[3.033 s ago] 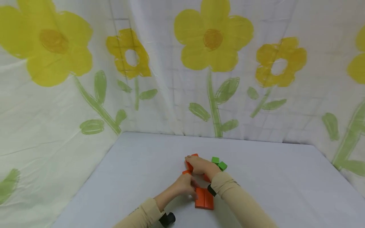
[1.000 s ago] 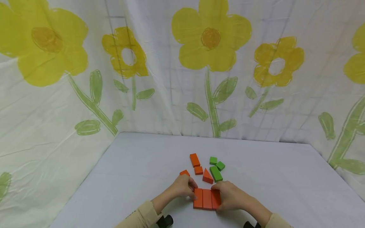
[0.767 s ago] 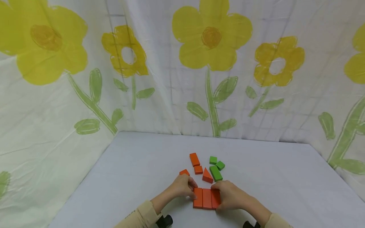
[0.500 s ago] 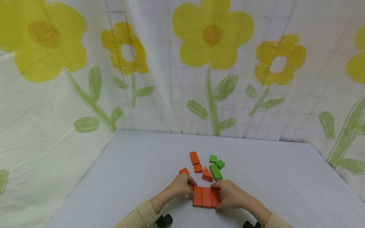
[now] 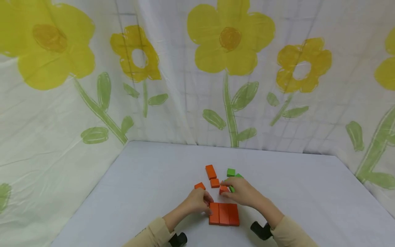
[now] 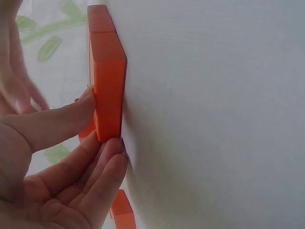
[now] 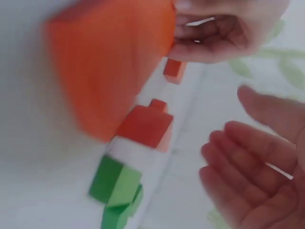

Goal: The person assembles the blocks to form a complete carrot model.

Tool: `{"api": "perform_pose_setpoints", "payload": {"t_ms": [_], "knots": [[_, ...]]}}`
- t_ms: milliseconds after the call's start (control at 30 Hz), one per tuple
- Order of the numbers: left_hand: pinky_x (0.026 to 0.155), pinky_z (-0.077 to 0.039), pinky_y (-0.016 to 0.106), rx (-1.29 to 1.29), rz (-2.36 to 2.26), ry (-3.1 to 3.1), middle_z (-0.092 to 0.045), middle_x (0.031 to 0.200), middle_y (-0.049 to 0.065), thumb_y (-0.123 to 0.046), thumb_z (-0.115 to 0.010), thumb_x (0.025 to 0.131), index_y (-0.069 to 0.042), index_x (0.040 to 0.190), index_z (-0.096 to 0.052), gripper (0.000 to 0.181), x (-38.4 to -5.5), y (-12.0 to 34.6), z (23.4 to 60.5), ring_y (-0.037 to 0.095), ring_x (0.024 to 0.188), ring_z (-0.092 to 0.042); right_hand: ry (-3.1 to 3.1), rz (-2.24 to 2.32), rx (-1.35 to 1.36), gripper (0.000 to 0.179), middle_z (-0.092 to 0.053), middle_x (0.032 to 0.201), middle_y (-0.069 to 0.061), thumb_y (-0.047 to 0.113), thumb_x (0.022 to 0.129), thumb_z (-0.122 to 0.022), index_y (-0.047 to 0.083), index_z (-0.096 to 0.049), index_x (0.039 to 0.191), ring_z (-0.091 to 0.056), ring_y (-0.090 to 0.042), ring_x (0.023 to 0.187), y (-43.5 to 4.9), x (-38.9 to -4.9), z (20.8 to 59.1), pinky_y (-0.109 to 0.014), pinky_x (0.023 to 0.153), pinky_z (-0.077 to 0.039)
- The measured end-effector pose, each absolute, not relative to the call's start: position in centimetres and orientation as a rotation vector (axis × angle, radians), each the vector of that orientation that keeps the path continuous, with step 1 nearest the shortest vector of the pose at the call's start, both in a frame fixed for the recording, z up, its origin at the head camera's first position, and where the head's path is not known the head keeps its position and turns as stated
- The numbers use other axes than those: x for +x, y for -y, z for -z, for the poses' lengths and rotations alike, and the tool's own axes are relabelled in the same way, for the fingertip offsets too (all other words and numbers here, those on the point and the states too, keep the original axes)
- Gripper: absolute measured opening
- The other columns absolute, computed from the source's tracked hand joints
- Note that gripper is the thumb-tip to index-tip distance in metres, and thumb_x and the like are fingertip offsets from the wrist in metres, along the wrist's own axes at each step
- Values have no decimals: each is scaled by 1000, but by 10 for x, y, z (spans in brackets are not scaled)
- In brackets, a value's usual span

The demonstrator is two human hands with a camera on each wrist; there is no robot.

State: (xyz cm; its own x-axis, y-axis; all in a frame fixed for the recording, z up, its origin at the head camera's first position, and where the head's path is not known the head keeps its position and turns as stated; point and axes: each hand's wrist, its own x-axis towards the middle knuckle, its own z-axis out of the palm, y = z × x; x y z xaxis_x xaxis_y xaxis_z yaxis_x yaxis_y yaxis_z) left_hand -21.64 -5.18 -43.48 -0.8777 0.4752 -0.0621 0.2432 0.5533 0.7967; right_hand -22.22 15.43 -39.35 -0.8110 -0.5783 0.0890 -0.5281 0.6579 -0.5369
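Three red-orange rectangular blocks (image 5: pixel 224 214) lie flat side by side on the white table. My left hand (image 5: pixel 194 203) pinches the leftmost block (image 6: pixel 109 93), thumb on its top edge and fingers curled at its far end. My right hand (image 5: pixel 242 192) is over the red triangular block (image 5: pixel 223 189), beyond the row, and partly covers it. In the right wrist view the right hand's fingers (image 7: pixel 257 148) are spread apart, with nothing between them. The row of blocks looms blurred at upper left there.
Behind the row lie an orange rectangular block (image 5: pixel 211 172), a small orange block (image 5: pixel 214 183) and another orange block (image 5: pixel 200 185) by my left hand. Several green blocks (image 5: pixel 231 172) sit near my right hand, partly hidden by it. A flower-printed curtain (image 5: pixel 172 113) hangs behind the table.
My right hand brought a third block to the row's right end, then let go and moved away to the triangular block. The left hand stays on the leftmost block.
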Motion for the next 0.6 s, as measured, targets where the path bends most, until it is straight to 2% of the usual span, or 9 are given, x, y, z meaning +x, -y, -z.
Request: {"api": "perform_pose_setpoints", "payload": {"t_ms": [167,267,367,433,533,600], "knots": [[56,-42,21,618,-1255,-2538,-57,65,-2,2,-85,64,2,81,-70,23,-215,53,438,7,60,-48,-2744,735,-1088,28,-67,112,-15,-7,85,-66,-5,-66,113,-61,-31,106,-116,-249,398,-41,88,-50],[56,-40,21,611,-1252,-2541,-55,64,-3,2,-84,63,2,81,-70,23,-214,54,439,7,60,-47,-2701,613,-1051,32,-66,115,-12,-11,85,-61,-2,-67,115,-59,-28,112,-95,-260,407,-39,93,-47],[57,-42,21,583,-1254,-2536,-56,65,-2,2,-84,64,3,83,-70,23,-213,52,439,8,61,-48,-2706,523,-998,32,-66,111,-10,-11,84,-61,-1,-69,112,-60,-24,106,-85,-264,415,-35,92,-48],[56,-42,22,561,-1255,-2537,-56,65,-2,2,-84,65,3,83,-70,23,-212,50,439,9,61,-48,-2730,502,-986,31,-67,103,-9,-11,80,-63,0,-71,108,-61,-21,96,-83,-266,418,-33,87,-50],[55,-42,21,559,-1261,-2544,-56,63,-2,2,-84,64,3,83,-71,23,-213,49,439,8,59,-48,-2758,554,-981,26,-67,96,-7,-9,79,-66,-1,-72,103,-58,-16,84,-84,-268,420,-30,80,-51],[54,-40,21,560,-1268,-2539,-55,62,-1,3,-84,65,3,83,-71,23,-214,50,437,9,58,-48,-2774,575,-982,25,-67,96,-7,-8,79,-68,-1,-71,103,-57,-15,82,-85,-269,420,-30,78,-51]]}}
